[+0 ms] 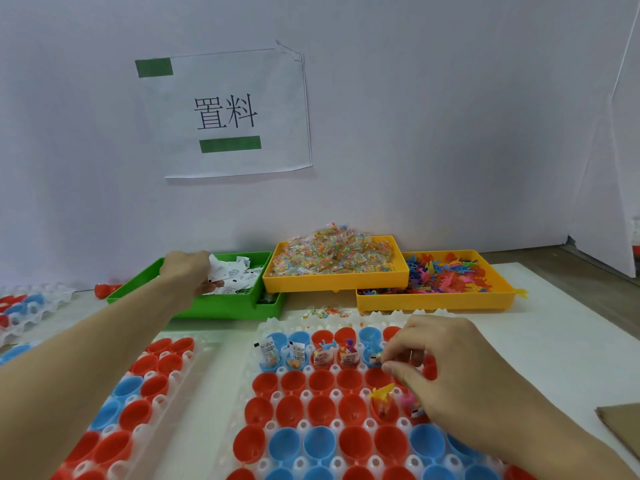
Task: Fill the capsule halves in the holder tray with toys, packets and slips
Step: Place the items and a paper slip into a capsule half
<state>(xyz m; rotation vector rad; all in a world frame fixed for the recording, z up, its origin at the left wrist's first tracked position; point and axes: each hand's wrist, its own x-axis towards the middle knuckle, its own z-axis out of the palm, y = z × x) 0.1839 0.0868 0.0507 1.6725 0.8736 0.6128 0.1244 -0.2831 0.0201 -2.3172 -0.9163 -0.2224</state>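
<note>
A white holder tray (273,396) in front of me carries red and blue capsule halves (322,410). Several halves in its far rows hold slips, packets and toys (346,355). A yellow toy (381,393) sticks out of a red half. My right hand (446,372) hovers over the tray's right side, fingertips pinched together on something small that I cannot make out. My left hand (188,271) reaches into the green bin (221,304) and closes on white paper slips (235,275).
A yellow bin of bead packets (332,282) overlaps a yellow bin of coloured plastic toys (436,299) at the back. Another capsule tray (138,393) lies to the left, more trays (24,306) at far left. Brown cardboard (623,431) sits at the right edge. A labelled sheet hangs on the wall.
</note>
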